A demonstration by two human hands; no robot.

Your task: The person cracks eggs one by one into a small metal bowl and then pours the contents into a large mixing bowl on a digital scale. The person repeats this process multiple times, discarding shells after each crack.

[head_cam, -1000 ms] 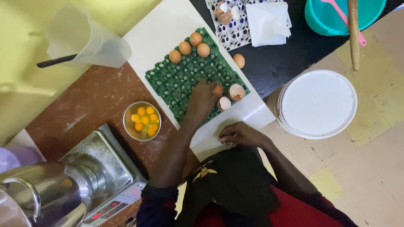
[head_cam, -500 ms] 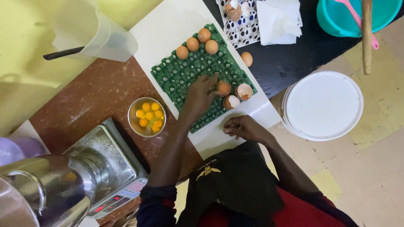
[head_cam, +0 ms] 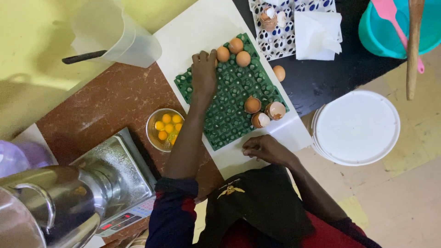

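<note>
A green egg tray (head_cam: 229, 98) lies on a white board (head_cam: 193, 32). My left hand (head_cam: 204, 73) reaches to the tray's far corner, fingers curled over a brown egg that it mostly hides. Three whole brown eggs (head_cam: 236, 46) sit just right of that hand. Three cracked eggshells (head_cam: 264, 112) rest at the tray's right edge. My right hand (head_cam: 262, 149) rests with curled fingers on the board by the tray's near edge and holds nothing. A small glass bowl of yolks (head_cam: 165, 129) stands left of the tray, beside my left forearm.
Near left are a scale (head_cam: 121, 179) and a metal mixer bowl (head_cam: 46, 206). A clear plastic jug (head_cam: 115, 32) stands far left. A loose egg (head_cam: 279, 72), a patterned tray with shells (head_cam: 294, 39), a teal basin (head_cam: 395, 27), a wooden stick (head_cam: 413, 50) and a white bucket lid (head_cam: 356, 126) are on the right.
My left hand moved from the cracked shells at the tray's right edge up to the whole eggs at its far corner. The right hand stayed put.
</note>
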